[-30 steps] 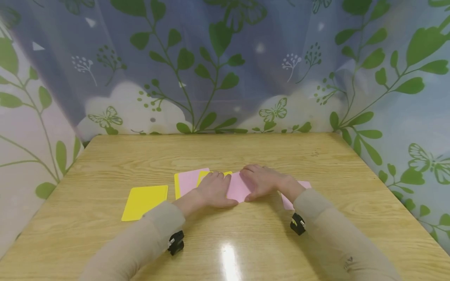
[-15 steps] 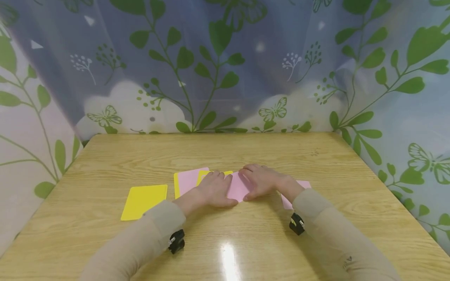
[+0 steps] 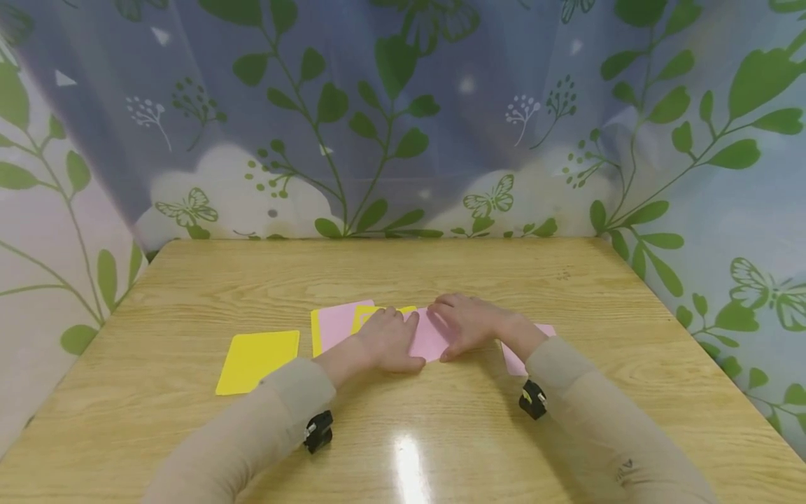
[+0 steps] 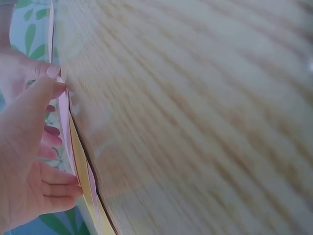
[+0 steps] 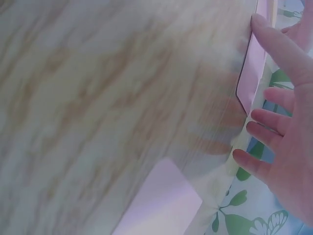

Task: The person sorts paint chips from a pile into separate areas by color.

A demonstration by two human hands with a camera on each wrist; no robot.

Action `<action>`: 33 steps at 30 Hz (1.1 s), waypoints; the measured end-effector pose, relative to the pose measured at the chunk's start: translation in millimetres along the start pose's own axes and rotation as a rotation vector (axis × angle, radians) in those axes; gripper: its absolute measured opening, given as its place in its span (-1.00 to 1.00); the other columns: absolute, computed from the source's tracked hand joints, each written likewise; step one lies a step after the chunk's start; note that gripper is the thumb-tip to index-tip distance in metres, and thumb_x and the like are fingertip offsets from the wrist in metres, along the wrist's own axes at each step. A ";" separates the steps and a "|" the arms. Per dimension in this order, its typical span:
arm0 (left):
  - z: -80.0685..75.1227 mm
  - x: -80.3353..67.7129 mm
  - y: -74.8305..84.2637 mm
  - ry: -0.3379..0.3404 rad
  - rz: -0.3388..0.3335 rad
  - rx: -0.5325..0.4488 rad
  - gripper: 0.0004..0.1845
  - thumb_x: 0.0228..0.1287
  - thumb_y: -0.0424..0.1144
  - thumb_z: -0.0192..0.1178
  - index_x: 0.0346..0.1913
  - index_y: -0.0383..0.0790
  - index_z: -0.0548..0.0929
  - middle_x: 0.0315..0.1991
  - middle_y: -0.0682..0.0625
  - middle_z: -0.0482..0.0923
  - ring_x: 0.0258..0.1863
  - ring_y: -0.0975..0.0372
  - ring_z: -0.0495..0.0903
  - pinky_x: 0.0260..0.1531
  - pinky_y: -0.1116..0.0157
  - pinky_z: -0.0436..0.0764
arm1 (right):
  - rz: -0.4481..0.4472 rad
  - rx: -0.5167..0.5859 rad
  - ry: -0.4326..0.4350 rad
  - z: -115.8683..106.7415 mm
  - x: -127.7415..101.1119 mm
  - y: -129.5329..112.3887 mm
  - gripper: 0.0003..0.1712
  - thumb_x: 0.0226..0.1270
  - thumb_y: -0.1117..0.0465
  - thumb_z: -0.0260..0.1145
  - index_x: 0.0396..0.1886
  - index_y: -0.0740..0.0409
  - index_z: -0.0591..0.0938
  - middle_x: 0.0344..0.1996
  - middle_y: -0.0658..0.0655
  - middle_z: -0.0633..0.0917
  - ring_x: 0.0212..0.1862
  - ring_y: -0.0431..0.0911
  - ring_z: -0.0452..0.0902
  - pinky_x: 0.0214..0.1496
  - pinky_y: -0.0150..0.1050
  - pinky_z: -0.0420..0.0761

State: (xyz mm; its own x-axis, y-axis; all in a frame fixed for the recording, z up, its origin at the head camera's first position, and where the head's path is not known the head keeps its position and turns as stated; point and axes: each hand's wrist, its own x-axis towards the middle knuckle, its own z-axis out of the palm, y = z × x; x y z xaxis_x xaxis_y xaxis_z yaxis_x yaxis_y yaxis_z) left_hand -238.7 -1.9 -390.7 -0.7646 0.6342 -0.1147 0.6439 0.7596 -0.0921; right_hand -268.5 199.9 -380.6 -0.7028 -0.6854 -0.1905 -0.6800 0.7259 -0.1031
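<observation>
Between my two hands a pink card (image 3: 431, 337) lies on the wooden table. My left hand (image 3: 389, 341) rests on its left part, with the thumb at the near edge and the fingers over a yellow card (image 3: 362, 316) with a pale printed outline. At the card's right side is my right hand (image 3: 471, 323), its thumb touching the near edge and its other fingers spread apart, as the right wrist view shows. In the left wrist view the edges of pink and yellow cards (image 4: 78, 147) overlap beneath my left fingers. The hands hide much of the middle cards.
Left of the hands lies a plain yellow card (image 3: 259, 360). Another pink card (image 3: 340, 323) overlaps a yellow one behind my left wrist. Partly under my right forearm is a further pink card (image 3: 513, 360). A leaf-patterned curtain (image 3: 403, 140) surrounds the table (image 3: 390, 269).
Both hands stay almost still on the pink card. My left hand has shifted very slightly to the right.
</observation>
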 end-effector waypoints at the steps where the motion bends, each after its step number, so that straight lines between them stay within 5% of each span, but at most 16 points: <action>1: 0.0 0.5 -0.3 -0.004 -0.001 0.005 -0.11 0.10 0.31 -0.02 0.28 -0.36 0.29 -0.08 -0.24 0.53 -0.05 0.00 0.47 -0.02 0.15 0.43 | 0.000 0.004 0.000 -0.3 0.0 0.1 0.07 -0.07 -0.27 0.38 0.33 0.24 0.25 0.30 0.31 0.26 0.31 0.20 0.14 0.26 0.14 0.19; 11: 2.0 3.2 -10.5 0.017 0.033 -0.014 -0.16 0.15 0.22 0.03 0.31 -0.38 0.26 -0.30 -0.13 0.60 -0.20 0.05 0.54 -0.14 0.19 0.50 | -0.010 0.005 -0.008 -0.7 4.9 1.0 0.08 -0.07 -0.30 0.36 0.34 0.25 0.25 0.31 0.28 0.25 0.32 0.18 0.13 0.23 0.18 0.22; 18: 2.9 -0.1 -13.0 0.014 0.036 -0.046 0.01 0.03 0.42 0.01 0.31 -0.36 0.27 0.04 -0.23 0.48 0.03 0.00 0.45 0.00 0.14 0.45 | -0.040 0.008 0.007 -1.7 8.9 1.7 0.08 -0.12 -0.28 0.40 0.31 0.24 0.29 0.28 0.26 0.30 0.30 0.15 0.16 0.24 0.11 0.23; 33: 4.4 -1.4 -8.9 0.025 0.034 -0.026 -0.13 0.10 0.34 0.02 0.24 -0.34 0.36 -0.02 -0.21 0.51 -0.03 0.00 0.46 -0.07 0.14 0.48 | 0.035 0.015 -0.031 -1.5 12.1 -1.3 0.14 -0.23 -0.31 0.46 0.28 0.25 0.30 0.05 0.18 0.34 0.04 -0.01 0.30 0.12 -0.11 0.38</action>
State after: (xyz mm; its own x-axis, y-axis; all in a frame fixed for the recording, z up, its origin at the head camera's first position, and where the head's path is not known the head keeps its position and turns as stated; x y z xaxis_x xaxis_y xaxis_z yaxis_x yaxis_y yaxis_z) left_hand -243.3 -10.2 -394.1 -0.7430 0.6628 -0.0925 0.6687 0.7409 -0.0624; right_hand -276.4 190.5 -381.3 -0.7191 -0.6579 -0.2239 -0.6518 0.7502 -0.1110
